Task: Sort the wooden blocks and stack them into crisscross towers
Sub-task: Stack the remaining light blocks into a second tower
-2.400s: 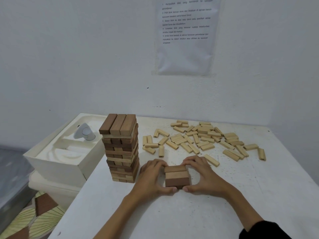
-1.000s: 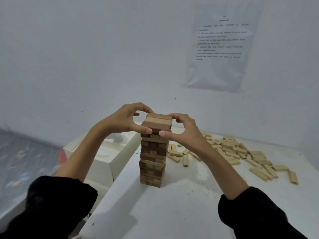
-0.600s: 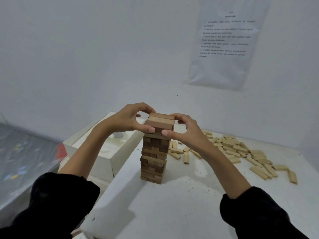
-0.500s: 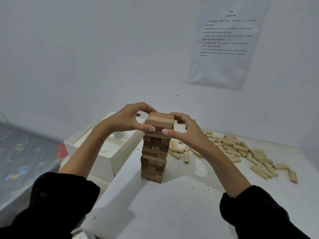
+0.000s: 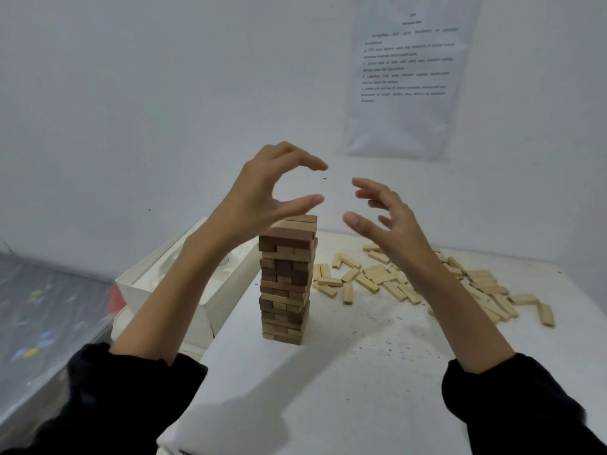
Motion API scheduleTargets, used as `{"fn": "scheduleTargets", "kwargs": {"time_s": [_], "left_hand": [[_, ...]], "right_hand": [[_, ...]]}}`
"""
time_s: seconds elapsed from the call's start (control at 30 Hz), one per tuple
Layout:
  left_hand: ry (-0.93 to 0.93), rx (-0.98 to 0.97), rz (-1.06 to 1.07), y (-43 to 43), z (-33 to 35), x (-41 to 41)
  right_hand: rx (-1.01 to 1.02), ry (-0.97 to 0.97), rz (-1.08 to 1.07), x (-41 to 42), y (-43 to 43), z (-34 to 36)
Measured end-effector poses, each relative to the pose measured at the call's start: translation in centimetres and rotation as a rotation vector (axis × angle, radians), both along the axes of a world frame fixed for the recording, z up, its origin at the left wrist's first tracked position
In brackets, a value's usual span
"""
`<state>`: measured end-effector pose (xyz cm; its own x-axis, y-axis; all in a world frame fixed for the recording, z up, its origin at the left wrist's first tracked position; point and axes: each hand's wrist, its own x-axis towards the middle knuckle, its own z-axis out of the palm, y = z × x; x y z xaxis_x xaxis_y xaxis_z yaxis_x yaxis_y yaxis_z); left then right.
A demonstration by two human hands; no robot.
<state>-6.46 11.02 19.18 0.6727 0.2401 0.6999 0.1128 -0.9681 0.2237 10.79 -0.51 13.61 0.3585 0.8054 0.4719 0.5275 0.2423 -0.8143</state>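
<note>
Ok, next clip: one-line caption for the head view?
Left hand and right hand, both open, hover over the crisscross tower of brown wooden blocks; pale wooden blocks lie scattered beside it.

Single head-worn view, wide-angle, faces forward and down; tower close, centre; wall behind.

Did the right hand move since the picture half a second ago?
Yes. The right hand let go and rose up and rightward, clear of the top of the block tower.
</note>
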Motion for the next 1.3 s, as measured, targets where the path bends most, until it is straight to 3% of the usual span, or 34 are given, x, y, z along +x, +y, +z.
{"fn": "scheduleTargets", "kwargs": {"time_s": [0.1,0.2,0.43,0.57,0.73,0.9,1.13,1.3], "left_hand": [[-0.053,0.121,-0.058,-3.5,-0.2,2.9],[-0.027,0.126,-0.103,-6.6,-2.6,6.3],[0.19,-0.262,-0.12,-7.4,-12.7,14.1],[0.286,-0.394,-0.01,-6.5,-18.6,17.4],[0.337,-0.41,0.146,-5.9,-22.7,19.4],[0.366,-0.395,0.219,-5.1,-24.1,20.3],[0.207,-0.415,0.127,-4.2,-24.6,21.5],[0.162,-0.48,0.075,-4.4,-24.5,21.1]], "right_hand": [[0.104,0.055,-0.077,1.8,-2.2,0.4],[0.161,0.104,-0.193,4.3,-4.1,-0.3],[0.025,0.236,-0.396,10.1,-7.3,-7.2],[-0.104,0.111,-0.483,11.2,-7.2,-12.9],[-0.364,-0.133,-0.599,11.8,-6.2,-18.3],[-0.4,-0.258,-0.583,12.9,-5.6,-18.5],[-0.349,-0.264,-0.619,13.9,-5.4,-19.0],[-0.471,-0.121,-0.246,16.2,-7.7,-18.3]]}}
